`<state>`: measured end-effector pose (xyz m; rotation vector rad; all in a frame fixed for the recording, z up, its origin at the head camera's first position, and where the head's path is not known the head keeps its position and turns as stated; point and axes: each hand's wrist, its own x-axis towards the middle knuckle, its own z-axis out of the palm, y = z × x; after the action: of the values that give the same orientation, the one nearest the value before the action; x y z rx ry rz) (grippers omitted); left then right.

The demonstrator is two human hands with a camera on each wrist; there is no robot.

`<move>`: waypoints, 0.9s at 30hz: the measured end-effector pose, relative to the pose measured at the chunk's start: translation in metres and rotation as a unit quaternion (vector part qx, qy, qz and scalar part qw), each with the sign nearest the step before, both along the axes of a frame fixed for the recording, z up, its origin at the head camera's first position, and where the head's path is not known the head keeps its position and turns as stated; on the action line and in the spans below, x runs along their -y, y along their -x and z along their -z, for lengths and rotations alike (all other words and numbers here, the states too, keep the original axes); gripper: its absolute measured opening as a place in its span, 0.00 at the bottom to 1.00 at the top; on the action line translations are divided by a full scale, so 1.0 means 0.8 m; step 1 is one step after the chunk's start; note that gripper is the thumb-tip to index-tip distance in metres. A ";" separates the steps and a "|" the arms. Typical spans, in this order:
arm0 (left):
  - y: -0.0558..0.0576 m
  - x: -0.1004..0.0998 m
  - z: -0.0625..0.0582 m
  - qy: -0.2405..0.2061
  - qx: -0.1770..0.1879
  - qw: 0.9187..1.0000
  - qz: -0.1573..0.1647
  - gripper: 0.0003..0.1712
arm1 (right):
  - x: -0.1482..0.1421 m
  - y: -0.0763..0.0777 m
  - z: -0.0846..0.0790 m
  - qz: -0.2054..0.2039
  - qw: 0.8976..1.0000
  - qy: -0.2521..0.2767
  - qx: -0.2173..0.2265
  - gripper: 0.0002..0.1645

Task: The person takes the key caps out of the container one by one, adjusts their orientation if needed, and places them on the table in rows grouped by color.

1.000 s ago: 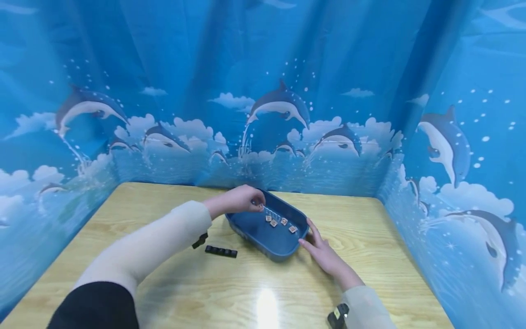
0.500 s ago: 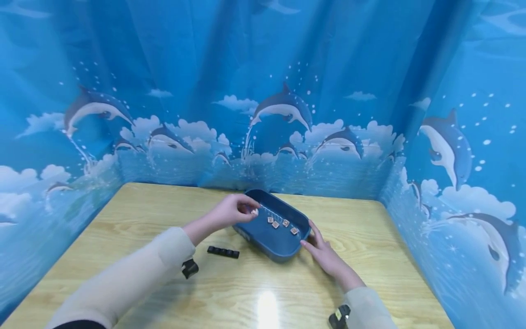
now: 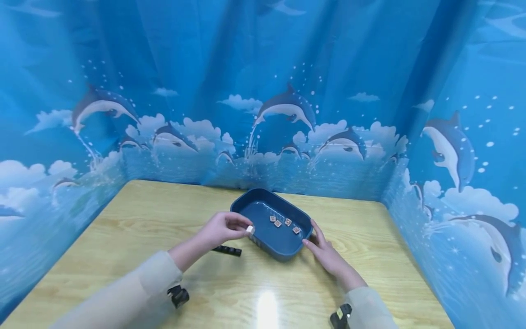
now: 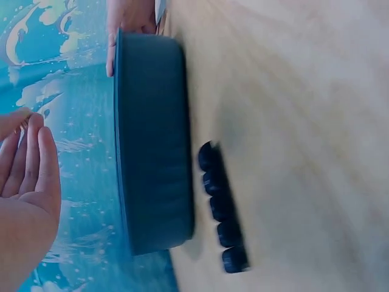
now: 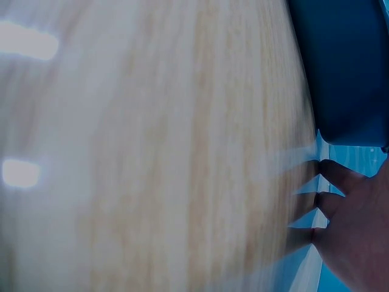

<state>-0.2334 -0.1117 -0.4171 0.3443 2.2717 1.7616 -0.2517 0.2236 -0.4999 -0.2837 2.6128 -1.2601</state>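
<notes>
Delicately, a person's left hand (image 3: 223,227) pinches a small whitish block (image 3: 249,230) above the near-left rim of a dark blue tray (image 3: 268,248), the right hand (image 3: 326,256) touching the tray's opposite end.
The left thumb and fingertips meet around the block; the right fingers lie spread, thumb and forefinger against the tray, grasping nothing small. Four marked cubes (image 3: 277,223) sit inside the tray, while a black strip of five rounded segments (image 4: 223,210) lies on the wooden table (image 3: 312,292) just outside it, partly hidden by the left arm in the head view. A light, firm pinch, high enough to clear the rim, would serve best; gentle pressure from the right should check sliding, and a raised wrist would spare the strip a nudge.
</notes>
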 end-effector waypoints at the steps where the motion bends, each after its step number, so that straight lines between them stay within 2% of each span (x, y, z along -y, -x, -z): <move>1: -0.002 0.000 0.004 -0.001 0.008 1.000 -0.010 0.12 | 0.000 0.001 0.000 -0.001 1.000 0.000 -0.001 0.46; 6: -0.010 0.000 0.024 -0.004 0.045 0.997 -0.055 0.13 | -0.002 0.003 -0.001 -0.002 1.000 0.000 0.002 0.45; 8: -0.013 0.001 0.032 -0.009 0.051 0.996 -0.069 0.14 | -0.003 0.004 -0.001 -0.001 1.000 0.000 0.004 0.45; 11: -0.017 0.003 0.043 0.000 0.039 0.996 -0.084 0.15 | -0.004 0.005 -0.001 -0.001 1.000 -0.001 0.004 0.45; 21: -0.031 0.009 0.069 0.059 0.023 0.993 -0.100 0.12 | -0.002 0.005 0.001 -0.005 1.000 -0.004 0.001 0.46; 27: -0.033 0.013 0.083 0.095 0.006 0.990 -0.100 0.12 | -0.001 0.004 0.000 -0.005 1.000 -0.003 0.004 0.46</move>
<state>-0.2070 -0.1223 -0.4832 0.0691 2.5155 1.6090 -0.2547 0.2243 -0.5002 -0.2905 2.6035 -1.2477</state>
